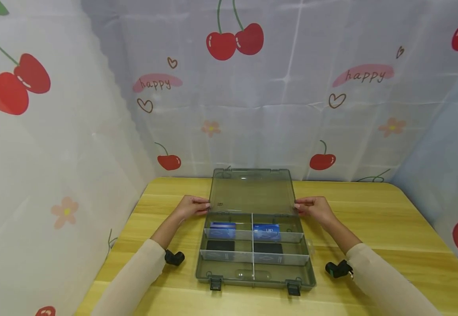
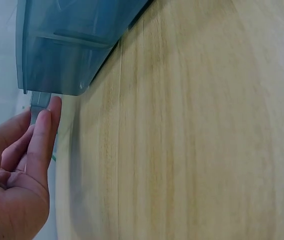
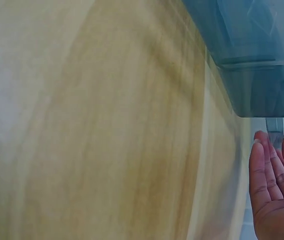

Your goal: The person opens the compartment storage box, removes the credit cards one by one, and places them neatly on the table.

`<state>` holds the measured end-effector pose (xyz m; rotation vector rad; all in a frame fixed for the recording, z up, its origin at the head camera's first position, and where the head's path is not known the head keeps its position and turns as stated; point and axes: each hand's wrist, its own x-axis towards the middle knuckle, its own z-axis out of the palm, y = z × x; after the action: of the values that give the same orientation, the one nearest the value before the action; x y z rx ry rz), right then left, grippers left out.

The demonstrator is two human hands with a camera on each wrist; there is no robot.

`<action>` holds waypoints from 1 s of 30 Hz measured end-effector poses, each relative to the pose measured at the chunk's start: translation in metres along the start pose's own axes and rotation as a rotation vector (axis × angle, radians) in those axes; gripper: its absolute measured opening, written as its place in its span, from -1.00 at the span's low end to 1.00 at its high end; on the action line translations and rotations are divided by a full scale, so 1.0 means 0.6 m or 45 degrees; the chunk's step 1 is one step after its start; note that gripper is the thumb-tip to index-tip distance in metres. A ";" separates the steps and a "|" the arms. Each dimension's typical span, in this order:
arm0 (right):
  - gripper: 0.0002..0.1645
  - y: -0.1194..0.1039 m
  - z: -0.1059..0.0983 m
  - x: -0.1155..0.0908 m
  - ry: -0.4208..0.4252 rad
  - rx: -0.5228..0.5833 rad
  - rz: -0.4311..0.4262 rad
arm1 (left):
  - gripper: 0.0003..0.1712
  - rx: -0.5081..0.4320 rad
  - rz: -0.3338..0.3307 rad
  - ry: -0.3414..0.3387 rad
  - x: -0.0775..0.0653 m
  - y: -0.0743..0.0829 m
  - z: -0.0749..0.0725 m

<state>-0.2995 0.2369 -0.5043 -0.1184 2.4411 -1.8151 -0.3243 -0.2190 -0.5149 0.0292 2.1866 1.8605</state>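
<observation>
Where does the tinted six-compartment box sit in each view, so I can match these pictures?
Head: lower centre, the six-compartment box with its lid up.
Left wrist: upper left, a side wall above the left hand.
Right wrist: upper right, the opposite side wall above the right hand.
Shared landmark: the wood-grain table.

Looks like a little booth tbh: printed sheets (image 1: 260, 127) on three sides, covered in cherries (image 1: 221, 46), hearts (image 1: 337, 101) and "happy" lettering (image 1: 155, 83), wrapped around one wood-grain bench (image 1: 379, 219). Can't tell if it's in a home or some studio.
</observation>
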 end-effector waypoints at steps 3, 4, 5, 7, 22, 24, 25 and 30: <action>-0.55 0.004 0.000 0.002 -0.004 -0.007 0.024 | -0.66 0.003 -0.020 -0.004 0.001 0.001 0.000; -0.54 0.006 0.000 0.003 -0.010 -0.008 0.031 | -0.66 0.009 -0.028 -0.004 0.001 0.001 0.000; -0.55 0.007 0.000 0.004 -0.015 -0.005 0.038 | -0.67 0.013 -0.038 -0.007 0.001 0.002 -0.001; -0.55 0.010 0.001 0.005 -0.028 -0.003 0.051 | -0.67 0.018 -0.057 -0.011 0.001 0.002 -0.002; -0.52 0.017 0.005 -0.009 -0.077 -0.014 0.133 | -0.55 -0.072 -0.105 -0.055 -0.011 -0.035 -0.003; -0.52 0.016 0.004 -0.009 -0.081 -0.010 0.128 | -0.53 -0.090 -0.091 -0.063 -0.017 -0.035 -0.003; -0.52 0.016 0.003 -0.008 -0.086 -0.013 0.121 | -0.52 -0.098 -0.083 -0.065 -0.021 -0.034 -0.004; -0.50 0.011 -0.004 -0.009 -0.093 0.009 0.113 | -0.46 -0.149 -0.058 -0.094 -0.043 -0.025 -0.006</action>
<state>-0.2943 0.2416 -0.5101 -0.0734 2.3511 -1.7514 -0.2979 -0.2299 -0.5240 0.0248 2.0098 1.9275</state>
